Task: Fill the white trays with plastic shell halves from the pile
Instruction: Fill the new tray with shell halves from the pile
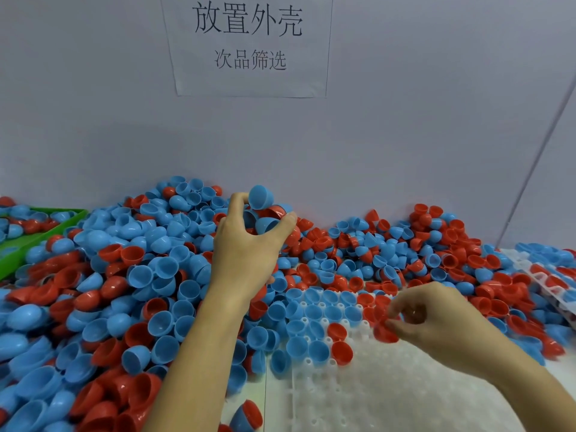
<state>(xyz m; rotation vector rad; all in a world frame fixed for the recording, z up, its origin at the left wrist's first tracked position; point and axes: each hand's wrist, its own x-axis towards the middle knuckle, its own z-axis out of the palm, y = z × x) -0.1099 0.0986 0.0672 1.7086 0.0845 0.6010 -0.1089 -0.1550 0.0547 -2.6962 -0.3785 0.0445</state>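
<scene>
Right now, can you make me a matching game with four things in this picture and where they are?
Things:
1. left hand
2. right hand
3. green bin
4. paper sign

Places:
A. stuck on the wall, at the top
B. far left, holding some shells
C. raised above the pile, gripping several blue and red shell halves
D. low over the white tray, pinching a red shell half

Pairs: 1-C, 2-D, 3-B, 4-A
</scene>
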